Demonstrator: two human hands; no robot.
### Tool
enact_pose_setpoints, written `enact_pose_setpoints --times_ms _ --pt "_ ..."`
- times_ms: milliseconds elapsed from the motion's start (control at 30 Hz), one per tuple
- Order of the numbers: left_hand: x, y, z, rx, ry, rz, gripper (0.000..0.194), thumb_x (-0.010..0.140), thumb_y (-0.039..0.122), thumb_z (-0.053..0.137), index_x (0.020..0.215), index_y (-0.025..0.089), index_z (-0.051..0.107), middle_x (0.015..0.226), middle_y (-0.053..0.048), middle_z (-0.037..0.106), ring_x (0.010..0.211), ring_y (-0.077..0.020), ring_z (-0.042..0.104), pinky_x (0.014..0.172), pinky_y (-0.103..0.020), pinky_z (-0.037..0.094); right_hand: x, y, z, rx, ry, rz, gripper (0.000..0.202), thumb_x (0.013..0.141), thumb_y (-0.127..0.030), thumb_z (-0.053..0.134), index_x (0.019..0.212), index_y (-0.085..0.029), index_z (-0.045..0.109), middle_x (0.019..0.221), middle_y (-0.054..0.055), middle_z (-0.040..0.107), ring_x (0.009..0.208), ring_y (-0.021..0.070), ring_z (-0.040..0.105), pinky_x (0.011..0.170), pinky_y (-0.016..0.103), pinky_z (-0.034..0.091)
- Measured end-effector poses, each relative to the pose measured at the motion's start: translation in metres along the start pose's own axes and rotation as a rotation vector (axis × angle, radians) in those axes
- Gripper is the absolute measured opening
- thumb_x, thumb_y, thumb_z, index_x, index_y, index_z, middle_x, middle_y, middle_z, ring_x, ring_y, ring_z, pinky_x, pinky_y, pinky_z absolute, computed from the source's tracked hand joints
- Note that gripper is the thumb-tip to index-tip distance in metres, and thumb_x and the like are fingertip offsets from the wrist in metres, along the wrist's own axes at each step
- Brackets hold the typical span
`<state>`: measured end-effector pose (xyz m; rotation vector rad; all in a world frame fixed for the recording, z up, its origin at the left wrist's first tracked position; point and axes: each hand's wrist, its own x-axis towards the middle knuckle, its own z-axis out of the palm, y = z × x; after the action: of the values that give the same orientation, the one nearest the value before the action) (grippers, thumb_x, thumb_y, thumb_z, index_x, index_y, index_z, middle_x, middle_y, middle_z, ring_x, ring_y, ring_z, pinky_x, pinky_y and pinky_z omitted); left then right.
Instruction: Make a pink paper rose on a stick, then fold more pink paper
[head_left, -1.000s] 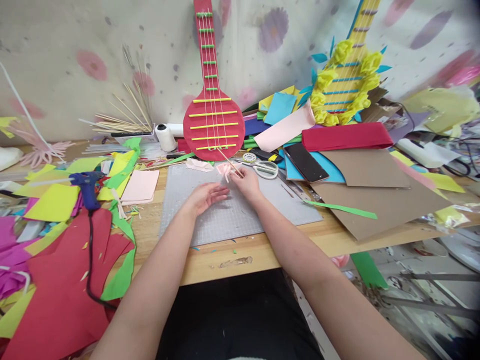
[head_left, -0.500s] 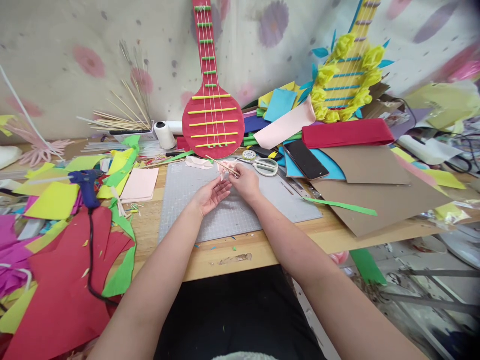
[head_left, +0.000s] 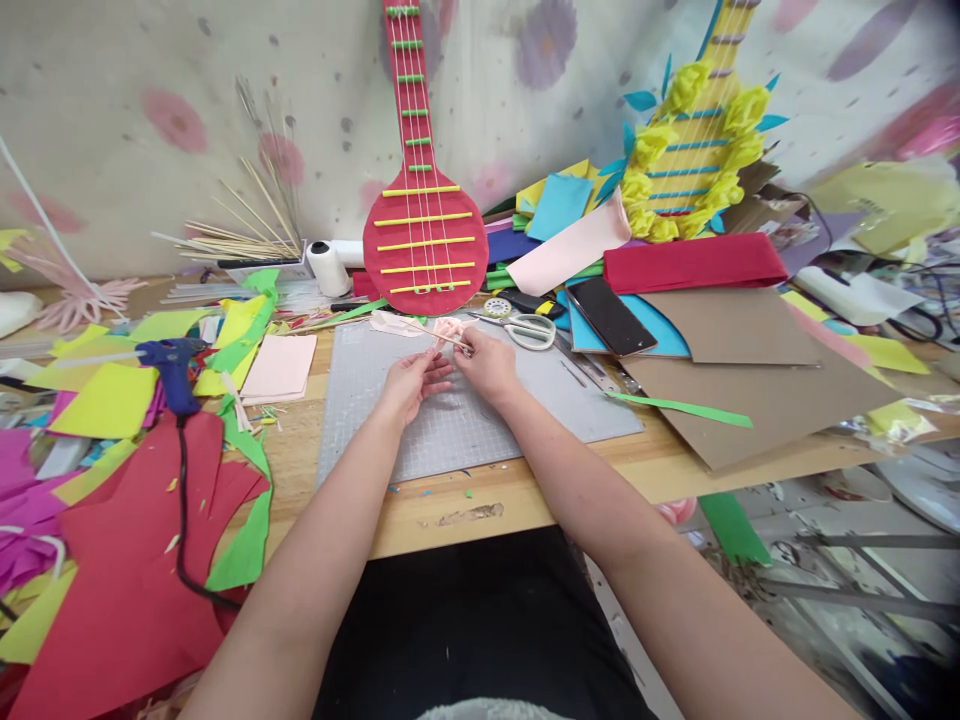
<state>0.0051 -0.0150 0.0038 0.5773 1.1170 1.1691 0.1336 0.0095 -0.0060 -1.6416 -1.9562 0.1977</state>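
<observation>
My right hand (head_left: 486, 362) is closed on a thin wooden stick (head_left: 439, 335), which points up and to the left. Close beside it, my left hand (head_left: 414, 382) has its thumb and index finger pinched on a small pale pink piece, with the other fingers spread. Both hands are over the grey cutting mat (head_left: 450, 440). Pale pink paper pieces (head_left: 397, 322) lie at the mat's back edge, and a pink crumpled piece (head_left: 448, 328) shows just behind my fingers.
Scissors (head_left: 531, 332), a phone (head_left: 611, 316) and brown cardboard (head_left: 750, 400) are to the right. A blue glue gun (head_left: 172, 372) and coloured paper lie left. A red paper instrument (head_left: 426, 245) stands behind the mat.
My left hand has shifted slightly left, and the stick now lies flatter and a little lower. My right hand has moved slightly left.
</observation>
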Motion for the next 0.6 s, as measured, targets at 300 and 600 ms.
enact_pose_setpoints --times_ms 300,600 --pt "0.002 0.004 -0.002 -0.109 0.049 0.001 0.004 0.079 0.015 0.056 0.076 0.012 0.056 0.077 -0.006 0.063 0.062 -0.0120 0.064 0.047 -0.019 0.051 -0.001 -0.003 -0.001 -0.026 -0.022 -0.064 0.021 0.078 -0.027 0.044 0.088 -0.020 0.060 0.085 0.005 0.065 0.074 0.0173 0.054 0.057 0.027 0.024" --pt "0.003 0.014 -0.007 -0.387 0.036 -0.205 0.008 0.081 0.012 0.052 0.077 0.012 0.059 0.061 0.000 0.057 0.050 -0.0036 0.055 0.042 -0.009 0.046 -0.006 -0.012 -0.005 -0.079 -0.038 -0.162 0.022 0.081 -0.027 0.041 0.092 -0.020 0.059 0.089 0.006 0.065 0.079 0.0186 0.055 0.059 0.027 0.026"
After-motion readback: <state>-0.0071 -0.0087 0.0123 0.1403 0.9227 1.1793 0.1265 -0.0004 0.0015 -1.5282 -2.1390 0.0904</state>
